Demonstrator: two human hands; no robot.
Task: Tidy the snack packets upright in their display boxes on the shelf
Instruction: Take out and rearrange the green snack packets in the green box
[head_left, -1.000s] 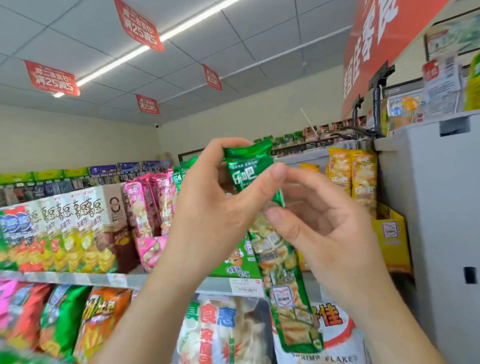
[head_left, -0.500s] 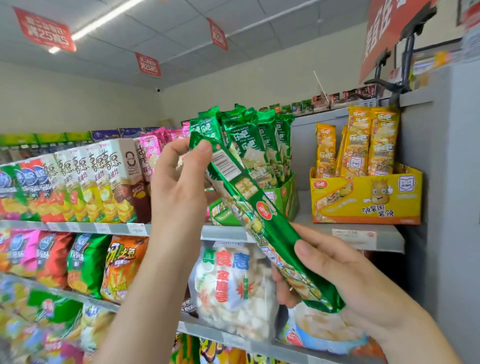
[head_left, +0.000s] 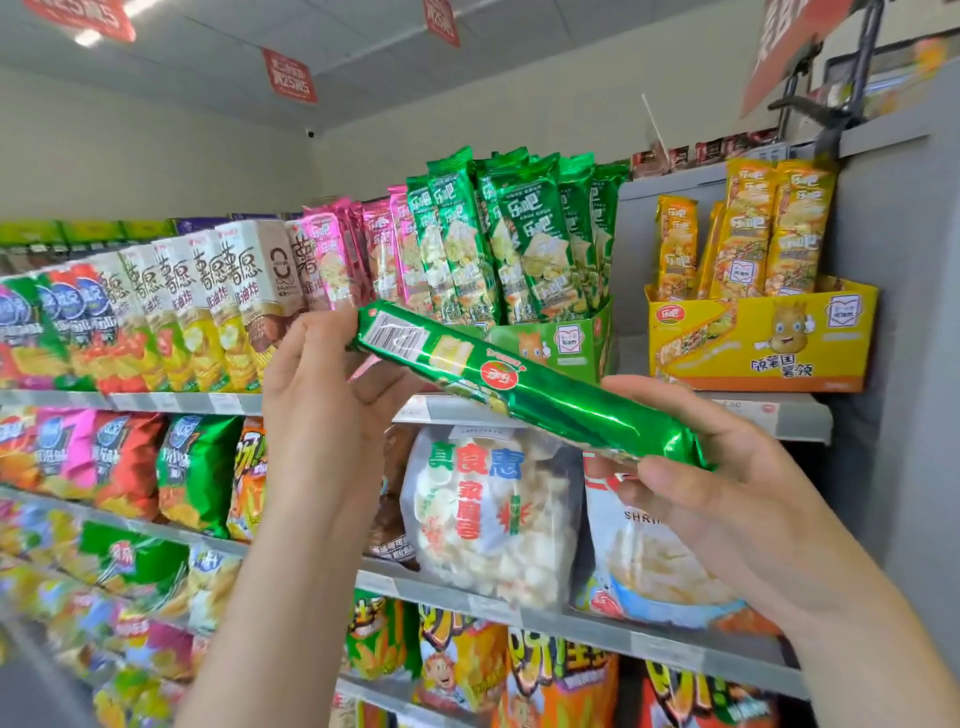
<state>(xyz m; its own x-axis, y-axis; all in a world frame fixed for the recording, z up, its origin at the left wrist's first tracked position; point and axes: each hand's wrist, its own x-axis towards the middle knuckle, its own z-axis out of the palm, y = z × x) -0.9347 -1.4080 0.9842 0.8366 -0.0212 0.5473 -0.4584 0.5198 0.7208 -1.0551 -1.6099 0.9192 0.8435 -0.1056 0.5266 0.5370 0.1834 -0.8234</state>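
Note:
A long green snack packet (head_left: 524, 387) lies slanted in front of the top shelf, its back with the barcode facing me. My left hand (head_left: 322, 395) grips its upper left end. My right hand (head_left: 727, 478) holds its lower right end between thumb and fingers. Behind it stands the green display box (head_left: 566, 343) with several green packets (head_left: 519, 234) upright in it. To the right a yellow display box (head_left: 769, 343) holds upright yellow packets (head_left: 748, 234). Pink packets (head_left: 358, 249) stand to the left of the green ones.
The top shelf edge (head_left: 779, 415) runs behind my hands. Boxed crisps (head_left: 208, 306) fill the shelf's left part. Big snack bags (head_left: 488, 514) hang on the shelf below, with more bags lower down. A grey side panel (head_left: 893, 312) closes the shelf at the right.
The green packet has tipped from nearly upright to a flat slant. Its lower end swung right with my right hand. The view has dropped, showing more of the lower shelves.

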